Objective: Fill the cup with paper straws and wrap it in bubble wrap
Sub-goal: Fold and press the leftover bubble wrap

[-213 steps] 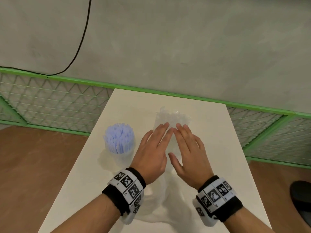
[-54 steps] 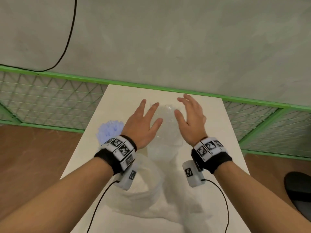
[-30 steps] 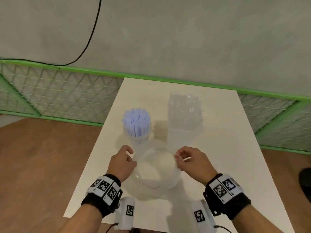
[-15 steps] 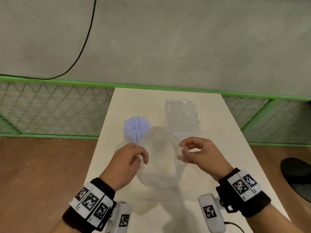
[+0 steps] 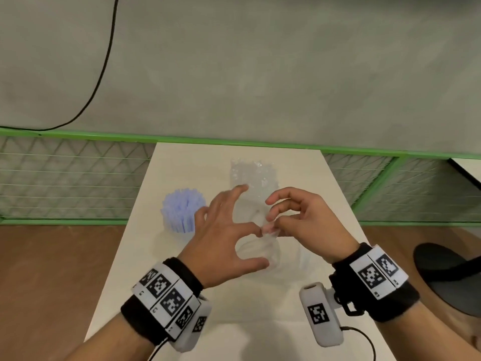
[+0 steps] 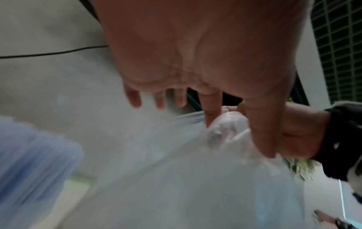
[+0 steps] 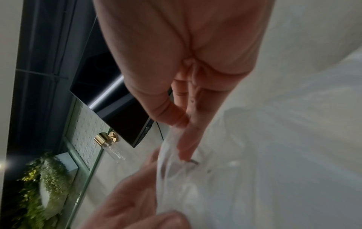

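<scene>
A clear cup packed with pale blue paper straws (image 5: 182,212) stands upright at the table's left. A clear bubble wrap sheet (image 5: 253,175) runs from the far middle toward me, its near part curled up into a loop. My right hand (image 5: 299,225) pinches the loop's gathered edges between thumb and fingers, as the right wrist view shows (image 7: 182,128). My left hand (image 5: 229,230) is beside it with fingers spread, its index tip by the pinched spot and its thumb held wide. The left wrist view shows the bunched wrap (image 6: 225,128) and blurred straws (image 6: 33,155).
The white table (image 5: 182,165) is narrow, with wooden floor on both sides. A green mesh fence (image 5: 65,178) and a grey wall lie behind it. A dark round seat (image 5: 447,277) is at the right, and another table's corner (image 5: 468,168) further back.
Both hands drew the near end of the wrap up into a loop. The left hand has since let go of its edge and spread its fingers, while the right keeps pinching.
</scene>
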### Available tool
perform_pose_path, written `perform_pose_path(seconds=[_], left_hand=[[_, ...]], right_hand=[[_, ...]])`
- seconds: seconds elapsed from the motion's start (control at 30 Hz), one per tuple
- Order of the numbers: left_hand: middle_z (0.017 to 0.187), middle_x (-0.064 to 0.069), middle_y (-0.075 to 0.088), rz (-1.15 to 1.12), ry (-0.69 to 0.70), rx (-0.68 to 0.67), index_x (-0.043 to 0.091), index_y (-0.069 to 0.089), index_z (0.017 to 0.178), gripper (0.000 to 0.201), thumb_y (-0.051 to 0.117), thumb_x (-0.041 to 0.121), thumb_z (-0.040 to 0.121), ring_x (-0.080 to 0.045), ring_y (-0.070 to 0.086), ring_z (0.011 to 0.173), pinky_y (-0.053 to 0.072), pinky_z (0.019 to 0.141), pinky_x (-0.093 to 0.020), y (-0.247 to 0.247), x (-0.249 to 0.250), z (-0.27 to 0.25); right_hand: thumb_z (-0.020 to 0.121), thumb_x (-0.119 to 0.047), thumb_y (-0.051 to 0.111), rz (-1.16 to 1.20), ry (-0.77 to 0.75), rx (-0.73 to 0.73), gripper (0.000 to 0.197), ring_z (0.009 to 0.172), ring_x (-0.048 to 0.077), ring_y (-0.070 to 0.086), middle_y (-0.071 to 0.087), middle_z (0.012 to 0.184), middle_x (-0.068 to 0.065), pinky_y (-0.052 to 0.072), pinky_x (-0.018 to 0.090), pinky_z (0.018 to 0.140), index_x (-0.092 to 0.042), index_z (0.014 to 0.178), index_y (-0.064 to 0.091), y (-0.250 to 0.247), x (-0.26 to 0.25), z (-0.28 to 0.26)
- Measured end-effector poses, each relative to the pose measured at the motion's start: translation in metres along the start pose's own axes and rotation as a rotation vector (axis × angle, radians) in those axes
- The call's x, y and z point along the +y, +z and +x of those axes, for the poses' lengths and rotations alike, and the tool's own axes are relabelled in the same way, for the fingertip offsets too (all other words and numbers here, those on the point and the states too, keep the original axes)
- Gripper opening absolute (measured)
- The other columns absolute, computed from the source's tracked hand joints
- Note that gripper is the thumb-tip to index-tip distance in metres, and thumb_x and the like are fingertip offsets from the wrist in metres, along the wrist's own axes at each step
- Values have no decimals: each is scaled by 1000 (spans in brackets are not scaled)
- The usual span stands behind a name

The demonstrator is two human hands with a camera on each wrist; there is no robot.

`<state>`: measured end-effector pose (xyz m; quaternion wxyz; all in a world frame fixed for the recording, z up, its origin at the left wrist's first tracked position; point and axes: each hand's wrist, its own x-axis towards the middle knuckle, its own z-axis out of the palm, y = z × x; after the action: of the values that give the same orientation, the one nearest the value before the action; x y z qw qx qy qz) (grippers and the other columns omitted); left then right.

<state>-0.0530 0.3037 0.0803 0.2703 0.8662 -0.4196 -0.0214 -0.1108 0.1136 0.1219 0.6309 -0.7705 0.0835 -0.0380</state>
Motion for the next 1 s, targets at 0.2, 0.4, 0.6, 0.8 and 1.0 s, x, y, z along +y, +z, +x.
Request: perform_pose_path(seconds=[0.2, 0.4, 0.6, 0.8, 1.0], left_hand=[[126, 12, 62, -94, 118, 24, 29, 76, 87, 44, 47, 62, 85, 2, 49, 117, 31, 105, -30, 8, 4, 23], [98, 15, 70, -504, -94, 278, 23, 79, 87, 16, 70, 36, 82, -1, 64, 98, 44, 85, -11, -7, -3, 23], [106, 15, 71, -653, -169, 210, 20, 78, 95, 13, 72, 20, 83, -3, 64, 105, 49, 83, -12, -14, -8, 31], [107, 10, 73, -754, -292, 249, 22, 73, 107, 28, 76, 11, 81, -13, 72, 88, 55, 75, -19, -20, -15, 35], [98, 2, 77, -918, -442, 454, 25, 71, 105, 30, 69, 2, 87, -18, 72, 75, 60, 69, -23, -33, -35, 25]], right_hand=[[93, -3, 60, -53, -96, 44, 17, 89, 22, 71, 74, 96, 7, 58, 31, 82, -16, 101, 67, -35, 6, 5], [97, -24, 59, -444, -14, 204, 21, 110, 5, 57, 59, 122, -25, 43, 24, 94, -37, 111, 65, -103, 65, 7], [99, -11, 52, 326, 162, 145, 24, 70, 18, 67, 70, 95, 2, 54, 29, 72, -16, 121, 62, -94, 65, 31], [94, -7, 59, 233, 85, 134, 11, 59, 13, 58, 63, 77, 9, 50, 26, 66, -4, 93, 69, -106, 52, 60], [94, -8, 61, 144, -22, 523, 14, 56, 11, 49, 56, 64, 1, 47, 24, 59, -12, 82, 67, -145, 43, 74]])
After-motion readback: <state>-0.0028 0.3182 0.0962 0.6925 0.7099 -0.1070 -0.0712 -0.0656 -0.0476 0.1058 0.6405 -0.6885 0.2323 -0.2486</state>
